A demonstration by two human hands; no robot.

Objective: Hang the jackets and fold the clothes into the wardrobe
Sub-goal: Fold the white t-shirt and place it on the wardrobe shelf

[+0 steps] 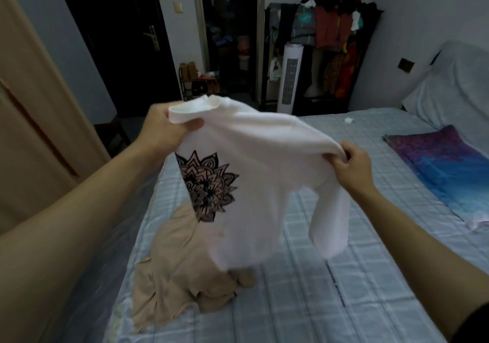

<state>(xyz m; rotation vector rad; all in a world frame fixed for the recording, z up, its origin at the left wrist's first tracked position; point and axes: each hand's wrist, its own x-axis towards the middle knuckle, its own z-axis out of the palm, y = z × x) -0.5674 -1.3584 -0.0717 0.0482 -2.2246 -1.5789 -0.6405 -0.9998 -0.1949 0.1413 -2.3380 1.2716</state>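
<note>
Holding white T-shirt [264, 157] aloft above beige garment [174, 276] near left edge of bed [344, 289], gripping collar with left hand [166, 128], pinching shoulder with right hand [352, 168]

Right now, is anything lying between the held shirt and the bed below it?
Yes. The left hand and right hand hold the shirt up. A crumpled beige garment lies on the bed directly under the shirt's hem.
</note>
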